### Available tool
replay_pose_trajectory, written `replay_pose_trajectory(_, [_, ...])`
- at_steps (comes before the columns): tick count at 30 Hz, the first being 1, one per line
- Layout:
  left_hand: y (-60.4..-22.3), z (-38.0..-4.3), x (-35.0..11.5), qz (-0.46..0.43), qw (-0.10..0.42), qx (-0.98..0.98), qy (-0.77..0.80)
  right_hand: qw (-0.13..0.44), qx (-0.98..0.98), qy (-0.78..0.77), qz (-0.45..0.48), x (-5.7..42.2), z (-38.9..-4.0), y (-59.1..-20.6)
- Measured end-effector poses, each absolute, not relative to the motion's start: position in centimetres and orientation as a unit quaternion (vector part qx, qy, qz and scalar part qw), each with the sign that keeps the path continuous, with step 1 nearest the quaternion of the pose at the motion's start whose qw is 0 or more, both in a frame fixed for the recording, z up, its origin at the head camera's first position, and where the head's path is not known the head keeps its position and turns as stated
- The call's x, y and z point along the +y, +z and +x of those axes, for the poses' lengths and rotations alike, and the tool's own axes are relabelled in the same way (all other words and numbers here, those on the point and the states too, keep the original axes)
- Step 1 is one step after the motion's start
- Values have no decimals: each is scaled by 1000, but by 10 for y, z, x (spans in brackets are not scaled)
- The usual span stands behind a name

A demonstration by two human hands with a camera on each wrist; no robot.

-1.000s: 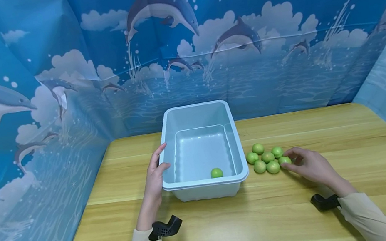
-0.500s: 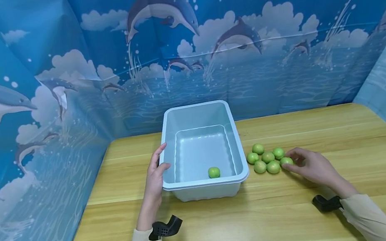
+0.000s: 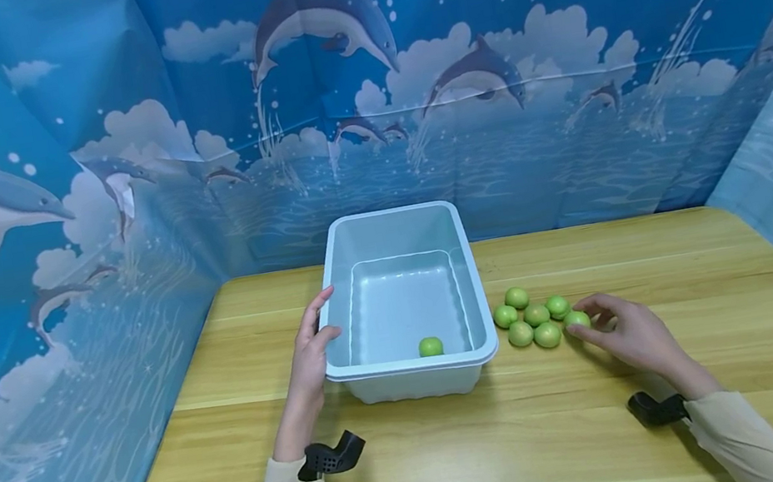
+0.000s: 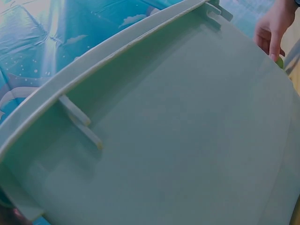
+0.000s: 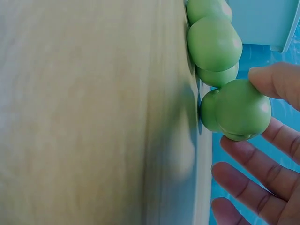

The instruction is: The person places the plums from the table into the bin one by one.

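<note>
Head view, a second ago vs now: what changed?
The right hand and the held lime shifted slightly right, away from the pile. The back-right lime in that pile also edged right. The loose lime inside the tub sits slightly further left. Nothing was let go. Unchanged: tub's place, left hand gripping its rim.

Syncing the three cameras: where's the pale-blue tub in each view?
Head: pale-blue tub near centre, slightly below the middle.
Left wrist: its outer wall fills most of the frame.
Right wrist: only part shows, upper-right corner.
Shared landmark: the right hand, visible in all three.
</note>
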State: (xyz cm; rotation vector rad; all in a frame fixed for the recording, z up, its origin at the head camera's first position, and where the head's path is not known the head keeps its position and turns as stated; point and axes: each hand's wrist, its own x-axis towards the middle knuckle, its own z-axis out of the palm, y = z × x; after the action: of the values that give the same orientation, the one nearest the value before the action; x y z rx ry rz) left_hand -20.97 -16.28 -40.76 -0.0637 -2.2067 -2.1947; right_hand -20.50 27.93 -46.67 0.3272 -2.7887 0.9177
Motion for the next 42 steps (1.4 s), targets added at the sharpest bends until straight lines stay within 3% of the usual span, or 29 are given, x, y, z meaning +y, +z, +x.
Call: replay_pose_trajectory(42, [-407, -209, -162, -16, 16, -708, -706, 233, -895, 340, 173, 255, -198, -440])
